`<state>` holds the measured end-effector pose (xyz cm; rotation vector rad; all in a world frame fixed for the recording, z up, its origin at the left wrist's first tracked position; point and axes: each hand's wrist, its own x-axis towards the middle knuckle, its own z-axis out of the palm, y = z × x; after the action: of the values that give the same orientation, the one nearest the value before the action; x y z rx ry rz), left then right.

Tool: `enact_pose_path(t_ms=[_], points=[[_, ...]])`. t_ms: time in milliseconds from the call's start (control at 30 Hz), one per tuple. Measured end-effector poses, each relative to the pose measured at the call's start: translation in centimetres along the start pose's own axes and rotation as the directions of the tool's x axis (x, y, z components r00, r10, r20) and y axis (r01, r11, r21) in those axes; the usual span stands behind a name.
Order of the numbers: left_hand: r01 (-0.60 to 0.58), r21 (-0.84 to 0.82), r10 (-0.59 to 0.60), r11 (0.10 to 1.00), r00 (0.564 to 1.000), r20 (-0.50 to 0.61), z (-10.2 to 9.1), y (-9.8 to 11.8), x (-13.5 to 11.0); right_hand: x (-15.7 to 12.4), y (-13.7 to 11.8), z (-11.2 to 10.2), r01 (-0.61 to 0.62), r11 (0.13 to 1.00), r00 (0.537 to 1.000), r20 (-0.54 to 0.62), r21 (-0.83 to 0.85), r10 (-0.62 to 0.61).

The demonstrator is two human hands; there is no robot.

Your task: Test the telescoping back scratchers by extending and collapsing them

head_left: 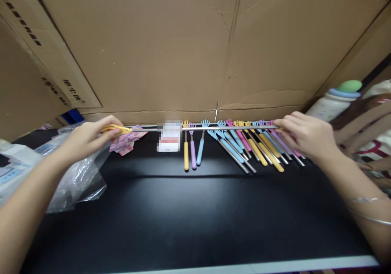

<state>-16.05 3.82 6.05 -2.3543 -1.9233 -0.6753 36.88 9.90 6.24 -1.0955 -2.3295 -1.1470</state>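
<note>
Stretched level between my two hands is a long telescopic back scratcher [152, 130], its thin metal rod drawn out. My left hand [96, 137] is closed around its yellow claw end at the left. Over at the rod's other end, my right hand [302, 135] grips it with bent fingers, hiding that end. Behind and below the rod lie several more back scratchers [235, 147], in yellow, purple, blue and pink, claws toward the back. A small yellow one [186, 156], a purple one [193, 154] and a blue one [200, 152] lie apart from that group.
Colourful paper slips [125, 143] and a blurred white card [170, 135] lie on the black table [183, 217]. Clear plastic bags [76, 180] cover the left side. A cardboard wall [152, 54] stands behind. At right are a white bottle [330, 105] and part of another person [372, 143].
</note>
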Motion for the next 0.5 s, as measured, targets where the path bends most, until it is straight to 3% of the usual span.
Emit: enact_pose_path(t_ms=[200, 333, 500], points=[[0.04, -0.188, -0.008, 0.981, 0.985, 0.17, -1.5, -3.5, -0.2, -0.4, 2.3, 1.2, 0.049, 0.99, 0.998, 0.039, -0.129, -0.045], [0.087, -0.168, -0.066, 0.982, 0.99, 0.127, -2.6, -5.3, -0.9, -2.5, 4.3, 2.1, 0.03, 0.983, 1.0, 0.012, -0.182, -0.029], [0.073, -0.175, -0.03, 0.982, 0.972, 0.233, -2.9, -5.2, -1.0, -6.1, 6.7, 2.7, 0.01, 0.985, 0.997, 0.082, -0.171, 0.004]])
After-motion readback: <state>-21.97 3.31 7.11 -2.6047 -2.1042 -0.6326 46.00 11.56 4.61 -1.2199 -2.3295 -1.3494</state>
